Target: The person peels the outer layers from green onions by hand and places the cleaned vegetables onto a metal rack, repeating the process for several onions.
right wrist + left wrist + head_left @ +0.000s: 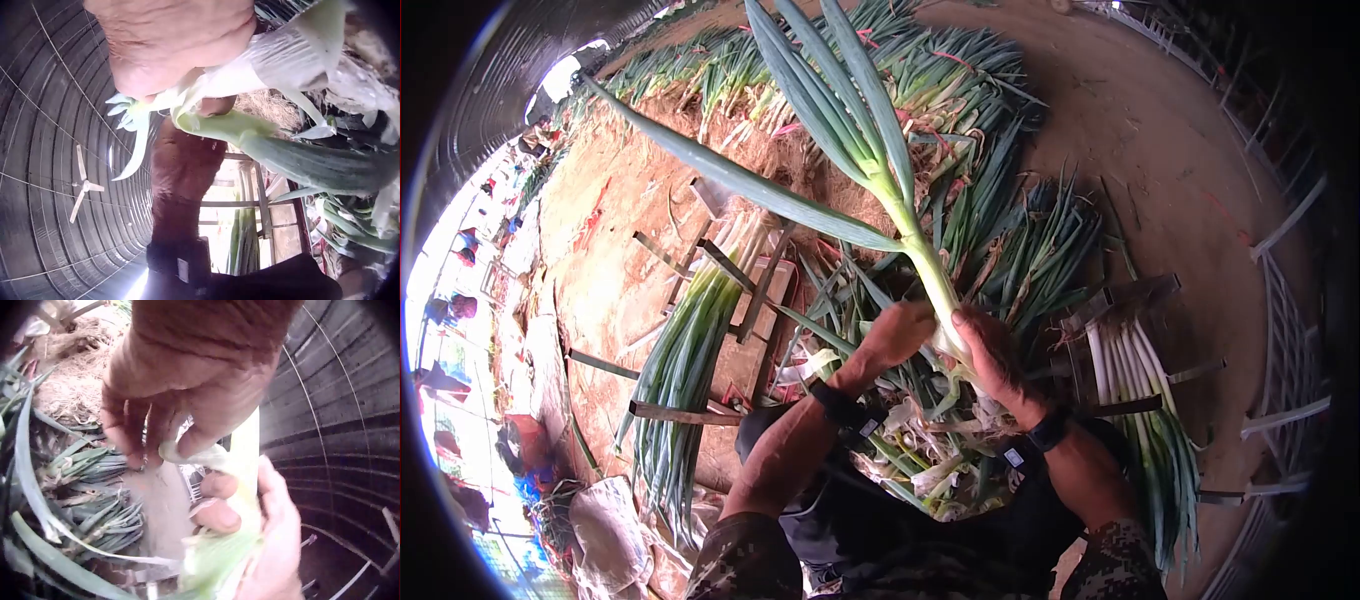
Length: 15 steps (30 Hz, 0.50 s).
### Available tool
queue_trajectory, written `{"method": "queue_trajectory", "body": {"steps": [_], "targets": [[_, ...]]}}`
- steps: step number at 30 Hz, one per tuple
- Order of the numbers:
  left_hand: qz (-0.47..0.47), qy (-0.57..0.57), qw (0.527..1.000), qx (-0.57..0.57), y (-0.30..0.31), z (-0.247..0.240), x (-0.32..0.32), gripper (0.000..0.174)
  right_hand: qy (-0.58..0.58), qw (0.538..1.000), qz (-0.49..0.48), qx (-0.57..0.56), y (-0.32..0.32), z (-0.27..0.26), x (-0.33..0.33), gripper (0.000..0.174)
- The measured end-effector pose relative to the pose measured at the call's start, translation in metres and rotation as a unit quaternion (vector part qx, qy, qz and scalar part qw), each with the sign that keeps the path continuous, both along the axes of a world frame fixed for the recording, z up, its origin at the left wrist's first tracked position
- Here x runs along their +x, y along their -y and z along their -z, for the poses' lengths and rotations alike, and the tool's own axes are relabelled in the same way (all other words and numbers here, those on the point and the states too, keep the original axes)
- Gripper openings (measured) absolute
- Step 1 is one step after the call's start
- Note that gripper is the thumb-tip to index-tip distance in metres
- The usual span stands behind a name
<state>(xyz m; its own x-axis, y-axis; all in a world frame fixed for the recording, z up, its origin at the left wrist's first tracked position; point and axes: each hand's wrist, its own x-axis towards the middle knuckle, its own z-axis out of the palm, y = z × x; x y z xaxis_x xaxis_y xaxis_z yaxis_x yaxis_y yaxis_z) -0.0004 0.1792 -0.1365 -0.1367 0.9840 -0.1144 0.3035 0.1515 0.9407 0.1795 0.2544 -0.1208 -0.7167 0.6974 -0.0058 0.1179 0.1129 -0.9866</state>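
Note:
A large green onion (931, 272) slants up in the head view, its long leaves fanned out at the top. The right hand (990, 350) grips its pale stalk; in the left wrist view the fingers of this right hand (272, 531) curl round the stalk. Beside the stalk, the left hand (900, 332) pinches a strip of pale outer layer (209, 456) between thumb and finger. A peeled, torn layer (219, 125) hangs off the stalk in the right wrist view, joined to a green leaf (312, 164).
Metal racks hold bundles of green onions at left (685, 370) and right (1140, 390). Peelings (930, 460) lie between the person's legs. Piled onions (970, 70) with roots cover the ground ahead. A pale sack (608, 530) lies at lower left.

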Motion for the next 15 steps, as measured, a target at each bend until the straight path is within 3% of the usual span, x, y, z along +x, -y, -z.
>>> {"method": "queue_trajectory", "body": {"steps": [2, 3, 6, 10, 15], "targets": [[-0.118, 0.122, 0.971, 0.168, 0.009, -0.029, 0.01, 0.026, -0.026, 0.999, 0.027, 0.029, 0.005, 0.004, 0.0, 0.045], [-0.199, 0.237, 0.943, 0.125, 0.007, -0.037, 0.004, 0.032, -0.059, 0.997, 0.045, -0.025, 0.008, 0.006, -0.002, 0.045], [-0.237, 0.31, 0.915, 0.103, 0.007, -0.056, -0.008, 0.035, -0.046, 0.991, 0.04, -0.123, 0.013, 0.005, -0.001, 0.046], [-0.245, 0.227, 0.939, 0.078, 0.005, -0.054, -0.007, 0.036, -0.077, 0.997, 0.025, 0.002, 0.013, 0.018, -0.004, 0.047], [-0.193, 0.166, 0.956, 0.146, 0.009, -0.039, -0.018, 0.039, -0.1, 0.994, 0.033, -0.02, 0.014, 0.015, -0.007, 0.048]]}}
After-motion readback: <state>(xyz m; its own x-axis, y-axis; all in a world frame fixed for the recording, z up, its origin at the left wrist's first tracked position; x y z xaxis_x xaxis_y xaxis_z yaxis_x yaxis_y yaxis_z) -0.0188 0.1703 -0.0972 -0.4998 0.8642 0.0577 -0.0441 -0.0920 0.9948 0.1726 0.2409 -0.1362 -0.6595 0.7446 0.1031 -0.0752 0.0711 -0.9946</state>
